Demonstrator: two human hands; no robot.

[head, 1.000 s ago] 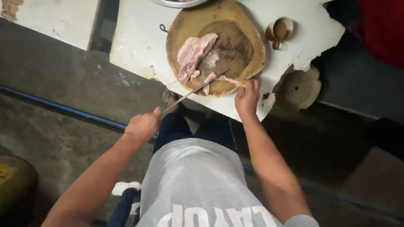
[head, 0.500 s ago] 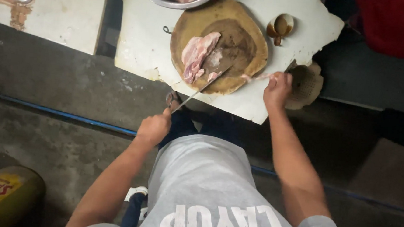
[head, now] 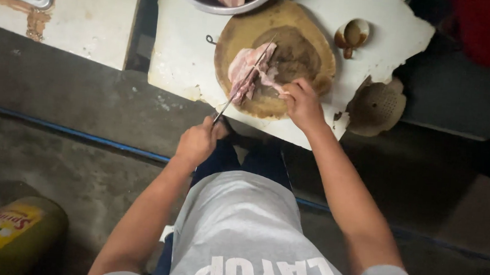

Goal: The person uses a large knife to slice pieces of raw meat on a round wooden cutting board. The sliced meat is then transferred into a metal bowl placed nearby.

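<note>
Both hands busy: left grip clasps knife over meat, right pinches it

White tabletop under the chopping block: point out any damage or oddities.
The white tabletop has a broken, jagged near edge with chipped patches, and a piece missing at its right corner beside the brown domed strainer. The round wooden chopping block overhangs nothing.

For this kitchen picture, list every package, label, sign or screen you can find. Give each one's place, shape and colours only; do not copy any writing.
Bottle: bottom left corner, on the floor, lying tilted; rounded, yellow-green.
Label: on that bottle's side; yellow with red lettering and a small purple patch.
Printed shirt: grey, worn by the person, with large white lettering near the bottom edge.
No signs or screens show.
</note>
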